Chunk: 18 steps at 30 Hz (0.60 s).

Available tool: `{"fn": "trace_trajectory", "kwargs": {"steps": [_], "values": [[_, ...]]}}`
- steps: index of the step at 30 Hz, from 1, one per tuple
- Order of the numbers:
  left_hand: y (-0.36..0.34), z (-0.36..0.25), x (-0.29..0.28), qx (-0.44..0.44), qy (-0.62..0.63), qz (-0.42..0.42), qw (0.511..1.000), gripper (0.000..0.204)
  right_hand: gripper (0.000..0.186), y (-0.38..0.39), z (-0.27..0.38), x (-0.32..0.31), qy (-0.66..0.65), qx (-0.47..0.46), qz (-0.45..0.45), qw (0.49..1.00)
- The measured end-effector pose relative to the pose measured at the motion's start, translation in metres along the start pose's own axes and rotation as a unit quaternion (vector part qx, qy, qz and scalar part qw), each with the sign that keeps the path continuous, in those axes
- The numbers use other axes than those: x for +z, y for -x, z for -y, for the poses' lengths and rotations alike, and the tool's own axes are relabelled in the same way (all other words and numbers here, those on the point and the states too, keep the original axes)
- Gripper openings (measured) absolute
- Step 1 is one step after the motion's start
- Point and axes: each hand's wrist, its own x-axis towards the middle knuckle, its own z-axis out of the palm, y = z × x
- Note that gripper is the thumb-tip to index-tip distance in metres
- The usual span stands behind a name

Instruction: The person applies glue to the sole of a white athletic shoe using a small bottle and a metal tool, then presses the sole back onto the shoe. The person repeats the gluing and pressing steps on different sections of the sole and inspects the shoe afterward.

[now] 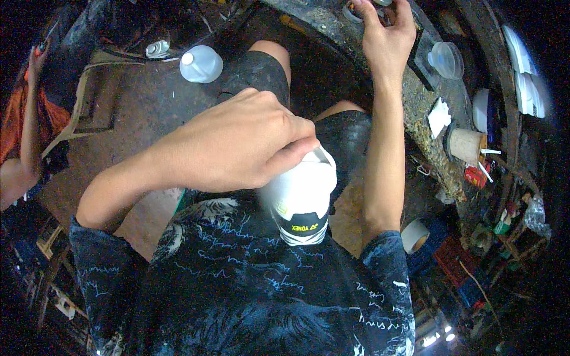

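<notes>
The grip of the left hand [249,139] is closed on a white shoe-like item [306,190], thumb and curled fingers pinching its upper rim. The item hangs in front of the chest, near the middle of the view, its rounded end downward; a black panel [306,226] with yellow print crosses that end, and a folded edge shows just beside the thumb. The right hand [389,38] reaches forward to the far upper edge, its fingers curled beside a small round container [354,13] on the worktop [419,99]; the fingertips are partly cut off, so I cannot tell whether that grip holds anything.

Along the worktop, on the right, sit a clear round plastic tub [446,60], a crumpled white piece of paper [439,117] and a beige cylinder [465,146] with white sticks at its outer end; a red packet [477,176] lies just beside the cylinder. Lower down, near the right sleeve, is a white roll [415,235].

Beyond the left hand, a translucent jug [203,64] with a white cap is on the floor [136,110], near a crumpled can [157,49]. At the far left is another person in orange clothing [32,115], one arm raised.
</notes>
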Motion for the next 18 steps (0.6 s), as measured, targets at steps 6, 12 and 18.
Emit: {"fn": "trace_trajectory", "kwargs": {"steps": [6, 12, 18], "values": [[0.001, -0.006, 0.004, 0.013, 0.015, -0.009, 1.000, 0.039, 0.054, -0.002, -0.008, 0.002, 0.022, -0.019, 0.004, 1.000], [0.005, -0.018, 0.011, 0.012, -0.002, -0.037, 0.999, 0.041, 0.058, -0.002, 0.005, 0.000, 0.134, -0.081, -0.007, 0.988], [0.010, -0.018, 0.011, 0.003, -0.040, -0.025, 0.999, 0.028, 0.052, 0.114, 0.114, -0.046, 0.051, 0.114, 0.042, 0.991]]}}
